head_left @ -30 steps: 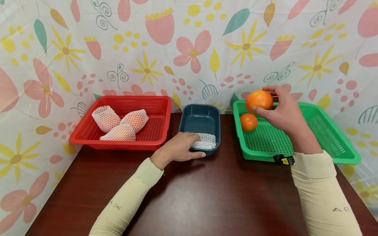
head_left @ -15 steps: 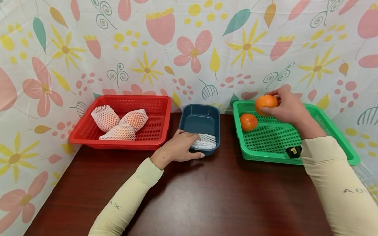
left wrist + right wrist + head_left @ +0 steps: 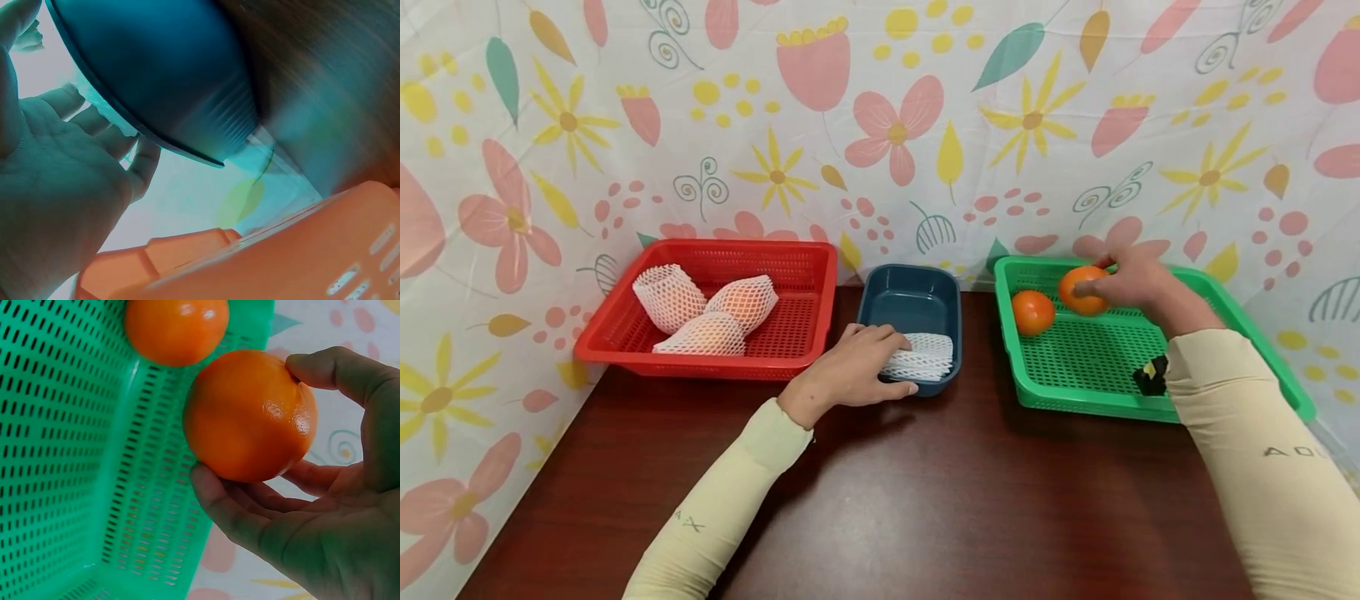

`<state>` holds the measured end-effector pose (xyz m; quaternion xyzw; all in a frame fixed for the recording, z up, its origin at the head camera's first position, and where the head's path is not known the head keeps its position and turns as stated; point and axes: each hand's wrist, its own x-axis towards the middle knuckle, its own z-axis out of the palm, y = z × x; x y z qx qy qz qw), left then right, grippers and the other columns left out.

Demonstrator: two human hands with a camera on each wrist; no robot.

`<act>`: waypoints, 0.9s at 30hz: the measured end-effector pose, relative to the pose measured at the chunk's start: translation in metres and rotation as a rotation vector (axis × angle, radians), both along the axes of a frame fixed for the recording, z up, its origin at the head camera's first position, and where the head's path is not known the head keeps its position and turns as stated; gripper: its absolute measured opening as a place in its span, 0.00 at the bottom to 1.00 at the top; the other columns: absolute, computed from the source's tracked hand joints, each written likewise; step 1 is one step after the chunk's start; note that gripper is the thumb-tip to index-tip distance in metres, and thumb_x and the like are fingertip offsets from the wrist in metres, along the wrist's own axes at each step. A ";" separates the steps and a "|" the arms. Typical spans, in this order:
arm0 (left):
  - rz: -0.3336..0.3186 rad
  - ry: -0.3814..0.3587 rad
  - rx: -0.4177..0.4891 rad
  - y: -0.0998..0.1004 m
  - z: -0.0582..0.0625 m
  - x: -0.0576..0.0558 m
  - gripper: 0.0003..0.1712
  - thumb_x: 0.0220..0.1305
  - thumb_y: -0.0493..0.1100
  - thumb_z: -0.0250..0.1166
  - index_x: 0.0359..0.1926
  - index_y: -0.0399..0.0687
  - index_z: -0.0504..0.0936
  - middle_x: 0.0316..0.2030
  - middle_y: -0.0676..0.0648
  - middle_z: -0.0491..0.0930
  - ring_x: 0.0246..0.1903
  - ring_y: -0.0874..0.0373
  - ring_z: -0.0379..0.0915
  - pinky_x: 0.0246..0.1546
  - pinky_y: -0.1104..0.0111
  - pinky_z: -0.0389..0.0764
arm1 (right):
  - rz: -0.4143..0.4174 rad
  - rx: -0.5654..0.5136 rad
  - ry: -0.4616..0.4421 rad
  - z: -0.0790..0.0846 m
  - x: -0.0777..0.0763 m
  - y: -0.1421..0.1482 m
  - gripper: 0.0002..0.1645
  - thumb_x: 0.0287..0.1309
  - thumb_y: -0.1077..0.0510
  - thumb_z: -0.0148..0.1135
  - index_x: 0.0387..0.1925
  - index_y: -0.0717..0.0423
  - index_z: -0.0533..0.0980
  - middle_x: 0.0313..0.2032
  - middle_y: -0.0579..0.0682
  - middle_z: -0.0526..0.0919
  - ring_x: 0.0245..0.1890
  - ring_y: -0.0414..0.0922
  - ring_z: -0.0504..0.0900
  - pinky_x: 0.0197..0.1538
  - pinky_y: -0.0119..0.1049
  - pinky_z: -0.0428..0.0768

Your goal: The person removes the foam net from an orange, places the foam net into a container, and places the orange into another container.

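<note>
A: Right hand (image 3: 1123, 282)?
B: Grasping. Thumb and fingers grip an orange fruit (image 3: 247, 419), thumb on one side, fingertips on the other.
A: Position of that fruit?
B: At the green basket (image 3: 1078, 367), toward its back wall, just beside a second orange fruit (image 3: 1033, 313) that sits in the left back corner. Cannot tell whether the held one touches the basket.
A: Left hand (image 3: 856, 367)?
B: Grasping nothing. Fingers loose, reaching over the near left rim of the blue tray (image 3: 910, 310) and resting on the white foam nets (image 3: 928, 357); thumb held apart from them. Fingertips partly hidden behind the rim in the left wrist view.
A: Position of nets?
B: Near end of the tray, lying flat.
A: Remaining items?
B: Red basket (image 3: 790, 329) at far left, containing three net-wrapped fruits (image 3: 741, 302) grouped close together. Both baskets and the tray stand in a row on the dark worktop (image 3: 887, 508), tray between. Flower-patterned sheet (image 3: 895, 217) behind.
</note>
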<state>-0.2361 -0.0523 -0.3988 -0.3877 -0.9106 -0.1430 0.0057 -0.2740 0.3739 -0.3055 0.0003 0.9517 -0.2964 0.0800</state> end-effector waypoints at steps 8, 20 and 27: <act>-0.001 0.035 0.011 0.002 0.004 0.002 0.38 0.68 0.67 0.68 0.69 0.51 0.76 0.63 0.51 0.77 0.64 0.58 0.71 0.69 0.57 0.65 | 0.003 -0.043 -0.091 -0.013 -0.006 0.017 0.56 0.73 0.50 0.65 0.82 0.69 0.41 0.64 0.76 0.58 0.43 0.61 0.75 0.43 0.48 0.81; 0.012 0.047 0.032 -0.001 0.011 0.004 0.41 0.67 0.67 0.68 0.71 0.50 0.74 0.65 0.50 0.76 0.64 0.59 0.69 0.69 0.57 0.65 | 0.011 0.023 -0.186 -0.016 -0.007 0.019 0.50 0.74 0.43 0.62 0.71 0.83 0.56 0.63 0.77 0.67 0.51 0.64 0.78 0.49 0.51 0.85; 0.007 0.058 0.061 -0.003 0.018 0.007 0.39 0.66 0.64 0.70 0.70 0.49 0.76 0.63 0.50 0.77 0.63 0.59 0.70 0.69 0.56 0.66 | 0.043 0.039 -0.211 -0.024 -0.015 0.022 0.45 0.73 0.46 0.63 0.68 0.82 0.61 0.56 0.73 0.73 0.47 0.61 0.80 0.49 0.54 0.85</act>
